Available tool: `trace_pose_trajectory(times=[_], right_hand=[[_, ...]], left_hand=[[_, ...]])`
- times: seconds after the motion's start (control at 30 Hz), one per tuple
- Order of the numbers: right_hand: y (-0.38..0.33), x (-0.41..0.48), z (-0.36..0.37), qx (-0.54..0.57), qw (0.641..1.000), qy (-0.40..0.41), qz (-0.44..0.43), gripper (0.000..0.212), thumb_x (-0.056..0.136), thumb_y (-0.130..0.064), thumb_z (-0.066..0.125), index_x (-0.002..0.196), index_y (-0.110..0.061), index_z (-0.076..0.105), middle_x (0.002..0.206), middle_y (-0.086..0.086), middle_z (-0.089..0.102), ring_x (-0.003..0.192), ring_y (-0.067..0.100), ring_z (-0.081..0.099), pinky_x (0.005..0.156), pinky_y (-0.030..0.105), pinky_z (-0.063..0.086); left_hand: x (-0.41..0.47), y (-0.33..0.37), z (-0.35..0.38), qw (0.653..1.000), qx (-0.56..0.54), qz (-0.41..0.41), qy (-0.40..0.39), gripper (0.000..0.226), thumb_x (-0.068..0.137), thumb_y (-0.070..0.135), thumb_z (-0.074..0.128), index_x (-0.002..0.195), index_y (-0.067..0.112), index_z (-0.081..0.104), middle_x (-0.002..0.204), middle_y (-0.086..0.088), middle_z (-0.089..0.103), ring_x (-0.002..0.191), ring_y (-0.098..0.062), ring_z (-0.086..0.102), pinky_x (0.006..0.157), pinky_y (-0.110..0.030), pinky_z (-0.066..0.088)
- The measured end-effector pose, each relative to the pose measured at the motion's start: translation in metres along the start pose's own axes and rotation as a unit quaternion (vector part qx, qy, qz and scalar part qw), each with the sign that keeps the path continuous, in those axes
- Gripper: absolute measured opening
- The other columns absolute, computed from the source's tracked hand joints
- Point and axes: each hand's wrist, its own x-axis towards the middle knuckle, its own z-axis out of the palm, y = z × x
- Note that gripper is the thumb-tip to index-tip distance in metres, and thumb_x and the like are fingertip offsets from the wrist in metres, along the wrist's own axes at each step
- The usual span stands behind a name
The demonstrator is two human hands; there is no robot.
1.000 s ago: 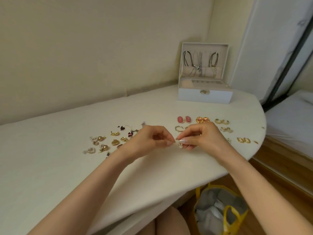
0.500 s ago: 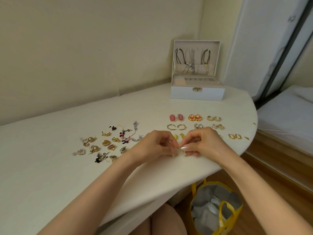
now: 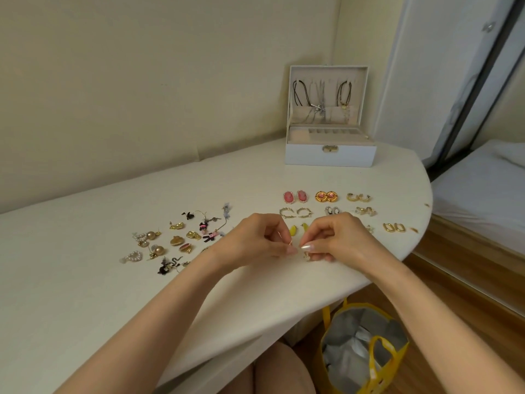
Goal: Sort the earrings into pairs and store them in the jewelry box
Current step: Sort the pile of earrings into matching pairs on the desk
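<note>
Hands met near the table (image 3: 85,280) edge: left hand (image 3: 255,240) and right hand (image 3: 338,237) each pinched narrowly on a small gold earring (image 3: 306,255). Jewelry box (image 3: 329,155) stood open, well behind. Risk: a slipped pinch could send the earring over the near edge. Versus half a second earlier, hands hardly moved.

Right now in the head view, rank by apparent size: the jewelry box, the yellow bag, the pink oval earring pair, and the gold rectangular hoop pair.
1. Yellow bag, though it sits closest to the camera and is partly cut off, so its lead over the box is unsure.
2. Jewelry box, lid open.
3. Pink oval earring pair and gold rectangular hoop pair look alike; no ranking.
</note>
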Motion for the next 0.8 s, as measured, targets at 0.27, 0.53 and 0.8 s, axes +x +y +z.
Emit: trace_pose_trajectory(times=[0.27, 0.53, 0.8], right_hand=[[0.002, 0.006, 0.007, -0.085, 0.996, 0.032, -0.021, 0.016, 0.069, -0.007, 0.079, 0.067, -0.020, 0.071, 0.059, -0.016, 0.062, 0.056, -0.013, 0.055, 0.052, 0.002, 0.038], [0.007, 0.014, 0.014, -0.157, 0.981, 0.107, -0.035, 0.010, 0.075, -0.005, 0.072, 0.072, -0.015, 0.073, 0.056, -0.018, 0.055, 0.058, -0.005, 0.051, 0.054, 0.003, 0.036], [0.011, 0.014, 0.015, -0.188, 0.972, 0.136, -0.033, 0.008, 0.078, -0.009, 0.069, 0.076, -0.017, 0.073, 0.062, -0.020, 0.054, 0.065, -0.001, 0.052, 0.061, 0.013, 0.038]], left_hand=[[0.012, -0.006, 0.019, 0.993, 0.096, -0.012, 0.063, 0.019, 0.071, 0.027, 0.078, 0.077, 0.016, 0.063, 0.078, -0.005, 0.065, 0.066, -0.012, 0.050, 0.064, -0.027, 0.037], [0.020, -0.012, 0.024, 0.982, 0.139, -0.013, 0.128, 0.019, 0.074, 0.033, 0.073, 0.082, 0.017, 0.064, 0.073, 0.007, 0.058, 0.069, -0.012, 0.048, 0.062, -0.026, 0.036], [0.025, -0.013, 0.029, 0.977, 0.147, -0.014, 0.154, 0.019, 0.075, 0.035, 0.072, 0.075, 0.022, 0.058, 0.067, 0.012, 0.053, 0.071, -0.015, 0.049, 0.063, -0.027, 0.038]])
